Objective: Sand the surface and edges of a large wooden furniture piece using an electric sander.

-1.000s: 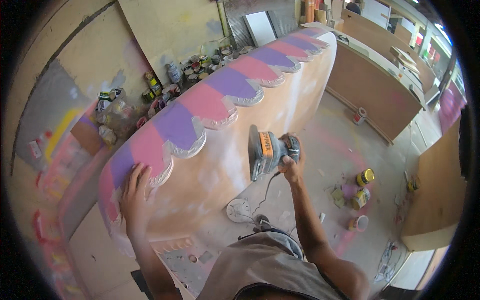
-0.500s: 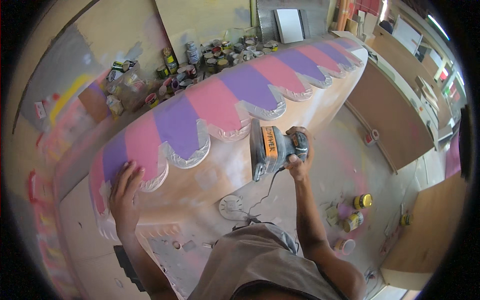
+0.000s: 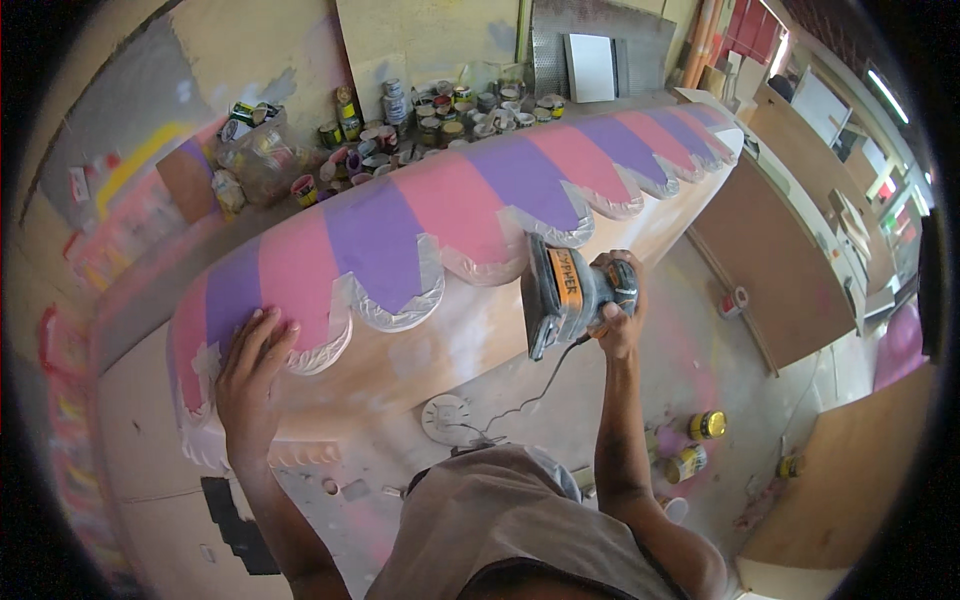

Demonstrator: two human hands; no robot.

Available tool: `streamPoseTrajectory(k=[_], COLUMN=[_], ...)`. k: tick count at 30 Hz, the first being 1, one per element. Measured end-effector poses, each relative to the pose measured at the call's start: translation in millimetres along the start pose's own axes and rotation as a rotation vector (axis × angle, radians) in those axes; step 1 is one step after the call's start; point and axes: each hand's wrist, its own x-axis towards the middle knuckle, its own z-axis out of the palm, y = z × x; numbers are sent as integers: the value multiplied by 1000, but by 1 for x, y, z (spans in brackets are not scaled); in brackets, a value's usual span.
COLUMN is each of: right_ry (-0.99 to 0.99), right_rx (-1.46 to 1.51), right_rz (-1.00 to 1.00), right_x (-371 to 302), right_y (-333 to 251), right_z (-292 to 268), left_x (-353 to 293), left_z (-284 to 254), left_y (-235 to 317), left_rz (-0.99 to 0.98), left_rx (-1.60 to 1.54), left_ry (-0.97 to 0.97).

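Observation:
A long awning-shaped piece (image 3: 450,215) with pink and purple stripes runs from near left to far right. Silvery masking tape (image 3: 400,308) lines its scalloped edge, above a pale peach side face (image 3: 400,370). My right hand (image 3: 622,300) is wrapped round the body of a dark grey power sander (image 3: 572,296) with an orange label. The sander's flat pad is turned toward the side face just under the scallops; whether it touches is hard to tell. Resting on the striped top at the near left end, my left hand (image 3: 255,360) has its fingers stretched out and holds nothing.
Many paint cans (image 3: 440,125) and a plastic bag (image 3: 262,165) crowd the wall behind. The sander's cord (image 3: 535,395) trails toward a round white disc-like thing (image 3: 445,418) on the floor. Yellow-lidded cans (image 3: 708,425) stand at right, near brown panels (image 3: 770,270).
The view has shifted a little. My right hand still grips the sander, which appears slightly farther right along the side face. My left hand stays on the striped top.

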Motion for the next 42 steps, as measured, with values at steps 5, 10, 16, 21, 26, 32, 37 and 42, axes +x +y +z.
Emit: streamPoseTrajectory(k=[5, 10, 16, 21, 26, 32, 37, 42], right_ry=[52, 147, 304, 378, 409, 638, 675, 598], right_rx=[-88, -177, -331, -409, -613, -564, -484, -498], right_rz=[-95, -106, -221, -286, -387, -295, -272, -373], right_x=[-16, -38, -68, -90, -102, -91, -90, -101], right_y=[5, -5, -5, 2, 2, 6, 7, 16], right_z=[6, 27, 57, 79, 102, 114, 117, 119], left_x=[0, 1, -1, 0, 0, -4, -2, -4], left_z=[1, 3, 9, 12, 8, 9, 6, 9], left_y=[-4, -7, -12, -14, -15, -17, -15, -17], left_rz=[10, 30, 49, 67, 61, 58, 66, 72], left_rx=[4, 75, 76, 67, 42, 19, 3, 28], left_ry=[12, 3, 28, 28, 15, 21, 19, 9])
